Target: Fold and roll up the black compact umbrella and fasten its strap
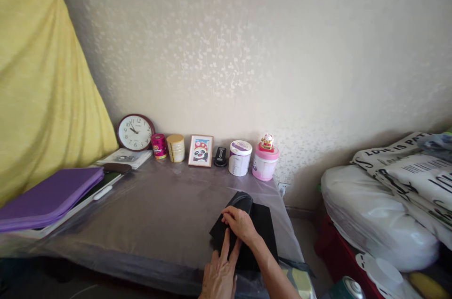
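Observation:
A black folded sheet (pixel 264 228), cloth or paper I cannot tell, lies near the table's right front corner. Part of it curves up in a rounded fold at the back. My left hand (pixel 219 273) presses on its near left part with fingers stretched out and apart. Crossing just above those fingers, my right hand (pixel 240 223) rests on the sheet with its fingers curled together, pinching at its left part. The fingertips partly hide what they grip.
Along the wall stand a clock (pixel 136 132), a magenta tin (pixel 158 146), a yellow-lidded jar (pixel 175 149), a panda picture (pixel 200 151), a black device (pixel 221 157), a white tub (pixel 240 160) and a pink tub (pixel 264 167). Purple folders (pixel 52 195) lie left; white bags (pixel 377 214) right.

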The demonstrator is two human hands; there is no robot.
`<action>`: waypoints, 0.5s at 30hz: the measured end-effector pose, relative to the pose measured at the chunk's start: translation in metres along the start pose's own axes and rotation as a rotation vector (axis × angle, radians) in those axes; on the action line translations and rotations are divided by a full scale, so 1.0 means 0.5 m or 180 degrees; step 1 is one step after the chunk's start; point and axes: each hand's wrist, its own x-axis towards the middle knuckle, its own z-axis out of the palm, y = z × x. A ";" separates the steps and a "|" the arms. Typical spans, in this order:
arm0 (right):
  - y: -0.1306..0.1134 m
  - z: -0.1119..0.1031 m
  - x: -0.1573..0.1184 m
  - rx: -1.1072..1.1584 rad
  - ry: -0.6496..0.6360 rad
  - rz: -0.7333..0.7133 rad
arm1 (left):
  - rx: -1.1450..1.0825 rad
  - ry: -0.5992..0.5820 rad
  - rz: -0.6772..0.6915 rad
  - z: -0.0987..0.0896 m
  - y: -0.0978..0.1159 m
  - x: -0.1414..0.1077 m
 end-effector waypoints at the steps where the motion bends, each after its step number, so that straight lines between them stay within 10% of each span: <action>1: -0.002 0.001 -0.007 -0.0079 -0.0013 -0.0078 | -0.0023 -0.0047 -0.0012 0.002 0.001 0.003; 15: 0.081 -0.003 0.000 -0.0877 0.0327 -0.1313 | 0.0246 0.0292 -0.0037 0.056 -0.005 0.024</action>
